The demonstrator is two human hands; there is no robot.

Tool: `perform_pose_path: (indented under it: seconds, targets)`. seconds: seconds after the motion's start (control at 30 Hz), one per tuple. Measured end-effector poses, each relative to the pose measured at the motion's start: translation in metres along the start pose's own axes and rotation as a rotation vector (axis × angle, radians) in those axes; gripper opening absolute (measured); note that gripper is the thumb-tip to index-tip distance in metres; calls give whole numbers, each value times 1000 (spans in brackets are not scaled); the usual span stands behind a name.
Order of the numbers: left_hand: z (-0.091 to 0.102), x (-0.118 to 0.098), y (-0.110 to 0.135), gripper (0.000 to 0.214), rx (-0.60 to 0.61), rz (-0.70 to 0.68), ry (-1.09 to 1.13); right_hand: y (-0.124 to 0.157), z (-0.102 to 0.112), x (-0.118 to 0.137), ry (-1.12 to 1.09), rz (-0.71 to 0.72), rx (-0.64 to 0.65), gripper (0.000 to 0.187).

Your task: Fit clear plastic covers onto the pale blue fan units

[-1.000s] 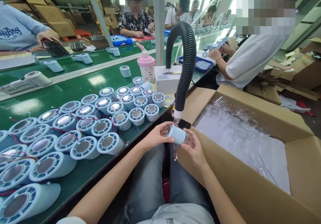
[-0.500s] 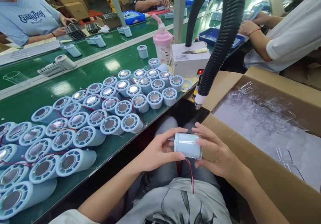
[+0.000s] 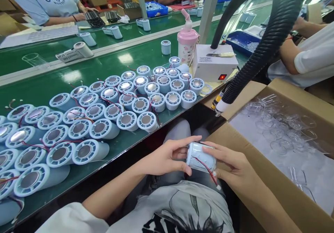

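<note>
Workshop, several people seated along a green bench [image 3: 28,92] that runs off up and to the right. Nearest, above the lap: a pale blue cylinder [image 3: 199,156], held in the air between both hands, clear of the bench edge. Long axis runs roughly left to right, right end dipping a little. Neither hand is nearer; both touch it. Left hand [image 3: 164,158] cups the left end, thumb below, index finger stretched along the top. Right hand [image 3: 236,161] closes over the right end, fingers on top, thumb underneath. Red-and-dark wire lead [image 3: 207,168] crosses the near side, white plug hanging by the right thumb. To the right, an open carton [image 3: 245,149] with clear plastic pieces [image 3: 289,125]. Left, rows of similar cylinders [image 3: 126,119], ringed ends up. Beyond: black hose [image 3: 266,48], white box [image 3: 211,69], pink cup [image 3: 186,39]. Across the bench, a co-worker in light blue [image 3: 56,6] handles dark parts.
</note>
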State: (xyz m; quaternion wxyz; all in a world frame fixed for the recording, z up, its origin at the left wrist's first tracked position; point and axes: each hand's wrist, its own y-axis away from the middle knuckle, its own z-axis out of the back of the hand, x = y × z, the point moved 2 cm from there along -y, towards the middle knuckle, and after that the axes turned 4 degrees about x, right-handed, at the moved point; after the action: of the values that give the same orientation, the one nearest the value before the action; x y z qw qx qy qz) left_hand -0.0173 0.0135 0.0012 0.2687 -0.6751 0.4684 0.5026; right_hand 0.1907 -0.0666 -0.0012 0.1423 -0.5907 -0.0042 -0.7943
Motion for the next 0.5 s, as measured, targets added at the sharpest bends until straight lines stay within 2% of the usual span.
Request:
perform_pose_path:
  seconds: [0.1, 0.2, 0.27, 0.37, 0.43, 0.5]
  targets:
    - [-1, 3, 0, 81, -12, -6, -38, -1, -1, 0, 86, 67, 14, 50]
    - [-1, 4, 2, 76, -55, -88, -93, -2, -5, -2, 127, 135, 48, 55]
    - [-2, 3, 4, 86, -85, -119, -126, -1, -8, -2, 170, 210, 45, 65]
    - [-4, 0, 7, 88, -156, -32, -253, 0, -12, 2, 182, 323, 2, 78]
    - [-7, -5, 9, 76, -204, -1, -365, 0, -13, 3, 138, 297, -8, 73]
    - [-10, -10, 11, 73, -251, -46, -455, 1, -15, 4, 58, 156, 2, 70]
